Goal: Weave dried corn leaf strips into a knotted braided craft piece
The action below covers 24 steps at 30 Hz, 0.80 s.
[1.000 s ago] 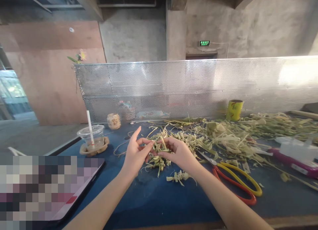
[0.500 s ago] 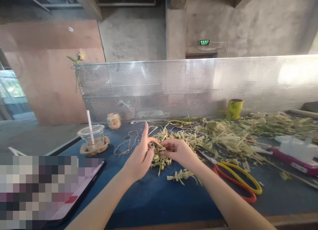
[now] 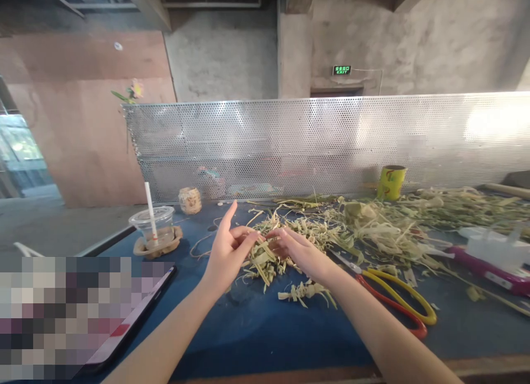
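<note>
My left hand [image 3: 227, 251] and my right hand [image 3: 300, 251] meet over a small bundle of pale green-yellow leaf strips [image 3: 265, 259] on the blue table top [image 3: 256, 329]. The left index finger points up while its thumb and other fingers pinch strips. My right hand's fingers curl round the same bundle from the right. A small clump of cut strips [image 3: 304, 293] lies just in front of my right wrist.
Red-and-yellow-handled scissors [image 3: 393, 298] lie right of my right arm. A larger heap of strips [image 3: 381, 229] spreads to the right. A plastic cup with a straw [image 3: 155, 232], a small jar [image 3: 189, 200], a yellow roll [image 3: 390, 182] and a perforated metal screen [image 3: 331, 141] stand behind; a white-and-magenta device [image 3: 492, 257] lies far right.
Both hands have kept working the bundle in place. My left index finger tilted slightly left, and my right hand's fingers shifted up over the strips.
</note>
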{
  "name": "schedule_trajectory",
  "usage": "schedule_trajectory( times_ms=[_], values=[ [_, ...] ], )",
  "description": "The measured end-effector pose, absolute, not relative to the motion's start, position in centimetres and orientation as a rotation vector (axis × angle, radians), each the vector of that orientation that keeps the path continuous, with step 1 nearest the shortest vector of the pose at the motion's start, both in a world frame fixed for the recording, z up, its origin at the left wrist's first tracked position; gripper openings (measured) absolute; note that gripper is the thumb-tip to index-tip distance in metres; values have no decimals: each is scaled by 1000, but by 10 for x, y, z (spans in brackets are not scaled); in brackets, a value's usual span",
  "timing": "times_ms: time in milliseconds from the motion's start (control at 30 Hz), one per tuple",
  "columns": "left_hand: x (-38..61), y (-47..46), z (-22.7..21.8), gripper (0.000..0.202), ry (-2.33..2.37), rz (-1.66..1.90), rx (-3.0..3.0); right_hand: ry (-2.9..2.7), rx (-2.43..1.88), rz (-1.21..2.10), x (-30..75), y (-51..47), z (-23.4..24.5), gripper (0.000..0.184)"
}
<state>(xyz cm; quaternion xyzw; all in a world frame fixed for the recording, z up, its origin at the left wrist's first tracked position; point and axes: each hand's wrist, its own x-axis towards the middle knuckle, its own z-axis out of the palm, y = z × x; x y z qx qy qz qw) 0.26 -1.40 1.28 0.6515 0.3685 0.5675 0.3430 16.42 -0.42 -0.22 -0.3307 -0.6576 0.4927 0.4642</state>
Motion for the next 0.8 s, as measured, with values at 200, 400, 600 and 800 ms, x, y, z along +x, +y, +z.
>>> schedule_trajectory(
  times_ms=[200,400,600,800],
  values=[
    [-2,-13,16,74,977,1593,1640,-1867,-783,1046,168,-11,4,19],
    [-2,-16,17,74,906,1637,1595,-1875,-853,596,166,-16,7,5],
    [-4,-16,15,76,659,1656,1543,-1878,-541,144,171,-20,8,13],
    [-7,-15,18,71,682,1599,1594,-1881,-604,86,175,-22,10,15]
  ],
)
